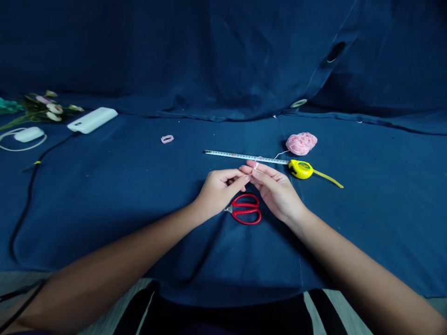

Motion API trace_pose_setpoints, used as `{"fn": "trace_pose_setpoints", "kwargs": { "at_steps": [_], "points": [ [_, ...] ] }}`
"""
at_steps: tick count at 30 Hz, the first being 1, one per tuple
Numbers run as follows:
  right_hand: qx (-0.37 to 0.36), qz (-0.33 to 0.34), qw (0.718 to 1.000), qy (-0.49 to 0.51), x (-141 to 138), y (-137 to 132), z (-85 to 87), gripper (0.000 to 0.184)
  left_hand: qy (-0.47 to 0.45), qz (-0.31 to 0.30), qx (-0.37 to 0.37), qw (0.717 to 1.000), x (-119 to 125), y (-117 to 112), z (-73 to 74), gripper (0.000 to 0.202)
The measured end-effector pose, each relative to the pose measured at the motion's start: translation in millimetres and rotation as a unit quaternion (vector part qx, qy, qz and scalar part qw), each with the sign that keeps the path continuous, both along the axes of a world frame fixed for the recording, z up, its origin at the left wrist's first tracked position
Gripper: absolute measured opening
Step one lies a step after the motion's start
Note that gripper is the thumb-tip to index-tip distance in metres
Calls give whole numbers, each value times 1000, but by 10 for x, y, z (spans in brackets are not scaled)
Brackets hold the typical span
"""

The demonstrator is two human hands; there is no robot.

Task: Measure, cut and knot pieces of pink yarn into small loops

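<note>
Both hands meet in front of me, just above the blue cloth. Thumb and index finger of my left hand [219, 191] are pinched together at the fingertips of my right hand. A small bit of pink yarn [256, 165] shows at the fingers of my right hand [277, 190], whose thumb presses against them. The strand between the fingertips is mostly hidden. Close below the hands lie red-handled scissors [247, 215], their blades partly covered by my left hand. Behind the fingers stretches the pulled-out blade of a yellow tape measure [301, 169]. A ball of pink yarn [301, 144] sits beyond it.
A small pink yarn loop [167, 139] lies left of the tape. Farther left are a white power bank [92, 120] with a black cable [30, 195], a white charger [29, 134] and artificial flowers [52, 109]. Blue cloth [377, 209] covers the surface and hangs behind.
</note>
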State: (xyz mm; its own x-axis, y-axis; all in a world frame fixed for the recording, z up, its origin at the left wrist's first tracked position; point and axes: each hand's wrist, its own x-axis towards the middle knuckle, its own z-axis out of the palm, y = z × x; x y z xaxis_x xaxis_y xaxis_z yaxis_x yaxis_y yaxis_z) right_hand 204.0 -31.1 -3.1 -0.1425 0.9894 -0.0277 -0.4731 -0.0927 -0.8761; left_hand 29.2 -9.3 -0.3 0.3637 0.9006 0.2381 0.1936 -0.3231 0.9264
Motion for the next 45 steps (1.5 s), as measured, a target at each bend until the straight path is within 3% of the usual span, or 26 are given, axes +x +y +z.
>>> {"fn": "trace_pose_setpoints", "kwargs": {
  "at_steps": [4,9,14,18,24,29,38,42,45],
  "points": [
    [2,-9,1000,-25,19,13,-9,29,23,19,62,998,-15,14,-27,24],
    [50,-35,991,-117,72,25,-9,28,29,84,160,983,-86,77,17,7],
    [96,-5,978,-185,92,20,-37,34,80,71,233,967,-126,116,96,9],
    [118,-26,962,-245,98,20,-78,36,103,66,227,966,-116,122,73,14],
    [185,-59,912,-361,125,14,-85,33,117,65,185,974,-82,113,4,12],
    [226,-73,878,-415,123,-2,-68,30,130,65,196,970,-85,112,-10,10],
    [241,-39,867,-434,83,-37,-15,25,160,57,243,955,-86,73,30,12],
    [221,-3,872,-436,105,-20,0,27,165,58,223,959,-74,59,5,10],
    [229,0,859,-457,119,-10,6,25,162,65,201,964,-67,52,-24,10]
  ]
}}
